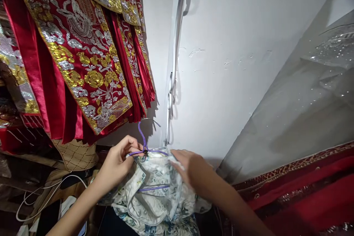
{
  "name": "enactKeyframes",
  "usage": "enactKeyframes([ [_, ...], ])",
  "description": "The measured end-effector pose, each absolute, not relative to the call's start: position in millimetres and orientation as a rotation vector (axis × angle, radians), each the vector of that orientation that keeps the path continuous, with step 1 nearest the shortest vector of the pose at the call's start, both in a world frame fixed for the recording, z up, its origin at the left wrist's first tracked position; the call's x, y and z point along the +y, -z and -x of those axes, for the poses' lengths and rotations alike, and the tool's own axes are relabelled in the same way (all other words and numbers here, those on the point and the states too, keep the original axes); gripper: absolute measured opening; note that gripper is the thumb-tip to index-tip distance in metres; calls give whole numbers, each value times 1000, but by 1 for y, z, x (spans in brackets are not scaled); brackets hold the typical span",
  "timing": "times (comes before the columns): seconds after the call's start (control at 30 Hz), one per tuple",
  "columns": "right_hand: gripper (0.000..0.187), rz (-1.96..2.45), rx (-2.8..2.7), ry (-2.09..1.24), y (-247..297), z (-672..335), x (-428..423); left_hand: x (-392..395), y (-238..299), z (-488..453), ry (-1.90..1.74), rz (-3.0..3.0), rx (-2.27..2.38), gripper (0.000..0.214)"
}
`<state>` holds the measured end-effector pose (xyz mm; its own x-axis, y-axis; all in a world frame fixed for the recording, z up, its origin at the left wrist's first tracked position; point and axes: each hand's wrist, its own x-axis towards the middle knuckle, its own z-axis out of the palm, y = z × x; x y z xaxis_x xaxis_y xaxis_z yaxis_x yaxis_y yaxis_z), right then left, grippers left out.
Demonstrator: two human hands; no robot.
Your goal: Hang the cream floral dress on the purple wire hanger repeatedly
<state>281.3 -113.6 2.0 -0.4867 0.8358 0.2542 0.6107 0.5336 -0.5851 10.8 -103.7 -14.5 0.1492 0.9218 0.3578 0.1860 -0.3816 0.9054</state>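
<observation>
1. Patterned garment (pixel 155 203), white with blue-grey print, sits between the two hands and mostly below them, at bottom center of the head view. Neckline faces up, open.
2. Purple hanger (pixel 145 143) is at the top of the garment. Hook sticks up above the cloth, tip pointing right. Its lower bar shows across the neck opening.
3. Left hand (pixel 121 159): thumb and fingers pinched on the hanger's left arm, just beside the neck of the hook. Garment's left collar edge is right under it.
4. Right hand (pixel 191 165): at the right end of the hanger, fingers touching the garment's right shoulder area. Blurred; can't tell if it's closed on the cloth or just resting there.
5. Surroundings: red embroidered panels (pixel 85 57) with gold and silver hang upper left, well apart from the garment. White wall (pixel 221 92) ahead. Grey cover (pixel 284 118) at right, red fabric (pixel 298 201) below it. White cable (pixel 72 176) lower left, near left forearm.
</observation>
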Motion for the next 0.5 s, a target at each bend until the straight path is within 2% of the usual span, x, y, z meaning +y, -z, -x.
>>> enactKeyframes([
  [0.1, 72, 1110, -2423, -654, -3, -255, -136, -106, 25, -22, -1256, -1718, 1052, 33],
  [0.17, 81, 988, -2493, -751, -5, -256, -145, -106, 29, -23, -1271, -1692, 1061, 32],
  [0.23, 86, 1056, -2398, -720, -8, -273, -142, -105, 29, -18, -1320, -1653, 1082, 27],
  [0.3, 77, 1239, -2176, -586, -9, -299, -126, -103, 24, -11, -1400, -1607, 1060, 21],
  [0.33, 63, 1290, -2115, -573, -8, -313, -116, -101, 20, -9, -1441, -1586, 1032, 19],
  [0.37, 47, 1281, -2109, -663, -7, -325, -106, -99, 16, -6, -1479, -1575, 1002, 19],
  [0.4, 40, 1250, -2101, -790, -5, -335, -96, -96, 12, -5, -1515, -1581, 976, 19],
  [0.5, 40, 1109, -1963, -1081, -4, -350, -77, -90, 2, -5, -1689, -1720, 968, 25],
])
